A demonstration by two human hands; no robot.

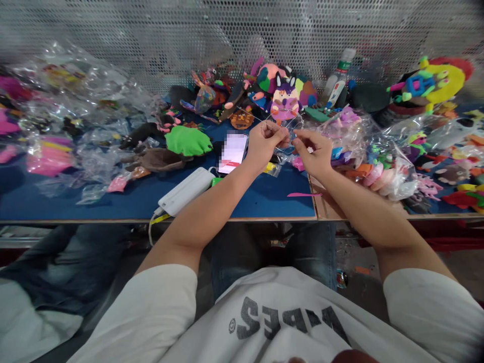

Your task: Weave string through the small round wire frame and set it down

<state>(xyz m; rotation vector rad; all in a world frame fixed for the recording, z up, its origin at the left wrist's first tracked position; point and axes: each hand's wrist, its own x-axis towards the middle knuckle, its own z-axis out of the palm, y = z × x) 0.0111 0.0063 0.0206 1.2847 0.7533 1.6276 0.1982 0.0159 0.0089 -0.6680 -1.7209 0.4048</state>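
My left hand (270,138) is closed in a pinch over the middle of the table. A thin pale strand (249,115), wire or thread, runs out from its fingertips. Close beside it, my right hand (312,148) is also pinched, its fingertips by the strand's looping part. What exactly lies between the fingertips is too small to make out. Just behind both hands stands a purple and cream modelling-clay animal figure (284,103) with dark pointed ears. A phone (232,154) with a lit screen lies left of my left hand.
A white power bank (185,191) with a cable lies near the front edge. A pink clay strip (304,194) is in front of my hands. Bagged clay pieces (51,156) crowd the left, more clay figures (381,174) the right. A perforated metal panel (242,30) closes the back.
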